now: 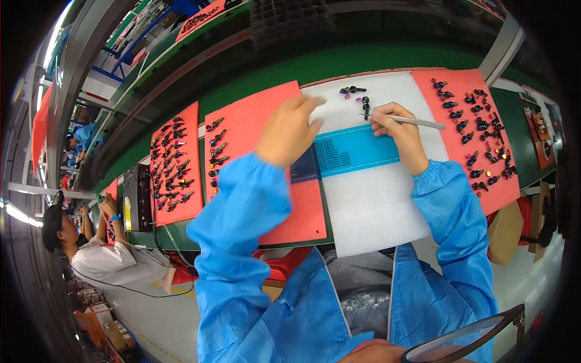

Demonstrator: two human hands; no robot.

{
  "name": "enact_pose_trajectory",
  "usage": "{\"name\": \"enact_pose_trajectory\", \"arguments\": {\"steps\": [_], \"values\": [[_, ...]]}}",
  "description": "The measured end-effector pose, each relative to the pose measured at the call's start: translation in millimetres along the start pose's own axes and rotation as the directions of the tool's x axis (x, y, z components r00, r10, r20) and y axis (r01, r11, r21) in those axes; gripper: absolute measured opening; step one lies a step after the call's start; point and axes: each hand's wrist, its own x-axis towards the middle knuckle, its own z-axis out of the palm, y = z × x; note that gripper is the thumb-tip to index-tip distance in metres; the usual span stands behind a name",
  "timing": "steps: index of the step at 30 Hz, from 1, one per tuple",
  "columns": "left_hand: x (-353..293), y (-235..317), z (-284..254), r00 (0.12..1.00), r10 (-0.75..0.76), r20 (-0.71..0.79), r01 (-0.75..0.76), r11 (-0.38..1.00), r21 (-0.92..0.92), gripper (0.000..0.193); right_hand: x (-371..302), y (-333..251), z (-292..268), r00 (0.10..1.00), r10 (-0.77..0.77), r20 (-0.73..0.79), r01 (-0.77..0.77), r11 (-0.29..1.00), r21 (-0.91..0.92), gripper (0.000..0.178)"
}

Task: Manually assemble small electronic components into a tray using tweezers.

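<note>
My right hand grips metal tweezers, whose tips reach left to a small black part on the white foam sheet. My left hand, slightly blurred, hovers over the left side of that sheet, thumb and forefinger apart with nothing visible between them. Below both hands lies a translucent blue strip carrying rows of tiny black pieces. Farther back are another black part and small purple pieces.
Pink foam sheets flank the white one, holding several black parts in rows. A black box with cables stands at the left. Beyond it sits a person in a white shirt. A dark tray rests on the shelf above.
</note>
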Motion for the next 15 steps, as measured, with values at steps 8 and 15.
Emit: {"name": "enact_pose_trajectory", "arguments": {"steps": [8,15], "values": [[88,-22,77,0.984,0.093,0.153,-0.11,0.988,0.109,0.035,-8,-36,9,0.968,0.242,0.063,-0.249,0.947,0.202,0.013],[92,-19,77,0.986,0.022,0.167,-0.044,0.99,0.132,0.03,-16,-51,6,0.941,0.298,0.162,-0.335,0.892,0.304,0.016]]}}
